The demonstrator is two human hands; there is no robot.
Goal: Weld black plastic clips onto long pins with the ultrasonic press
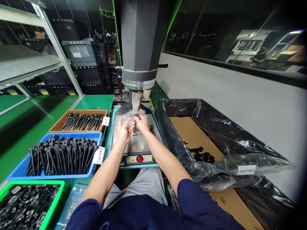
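My right hand [142, 123] pinches a black plastic part [136, 115] just under the pale metal horn [136, 101] of a press machine [140, 41]. My left hand [125, 130] is beside it on the left, palm turned inward, thumb apart from its half-curled fingers; I see nothing in it. Clear plastic film [128, 117] lies around the fixture below both hands. The lower end of the black part is partly hidden by my fingers. Beneath is the machine's grey base plate [122, 148], with a red button [139, 159] on its front.
To the left stand an orange tray [78, 130] and a blue tray [59, 177] of black stemmed parts, and a green bin [54, 204] of small black pieces. On the right is a box lined with black plastic [177, 150], with some black parts on cardboard [199, 131].
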